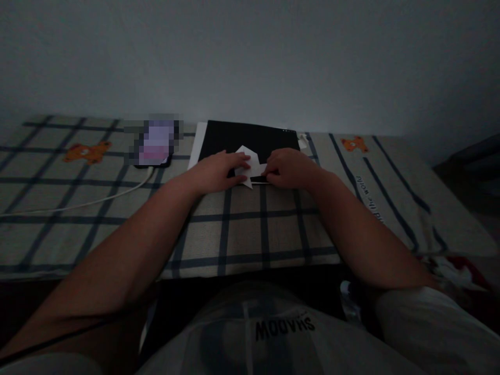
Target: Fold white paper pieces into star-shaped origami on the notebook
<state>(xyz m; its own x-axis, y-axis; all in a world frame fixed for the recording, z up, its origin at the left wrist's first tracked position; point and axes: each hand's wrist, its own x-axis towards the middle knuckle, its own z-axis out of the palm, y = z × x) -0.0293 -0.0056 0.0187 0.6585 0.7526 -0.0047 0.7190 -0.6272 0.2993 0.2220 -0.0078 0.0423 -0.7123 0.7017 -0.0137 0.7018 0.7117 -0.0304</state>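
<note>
A small piece of folded white paper (250, 159) lies on the near edge of a black flat board (234, 138). My left hand (219, 172) rests flat with its fingers pressing the paper's left side. My right hand (287, 167) pinches the paper's right edge with fingers curled. The board lies on a checked cloth (242, 229) that covers the surface in front of me. The room is dim.
A phone (156, 143) with a lit screen lies left of the board, with a white cable (78, 203) running off to the left. Bear prints mark the cloth at left and right. A plain wall stands behind. My lap is below.
</note>
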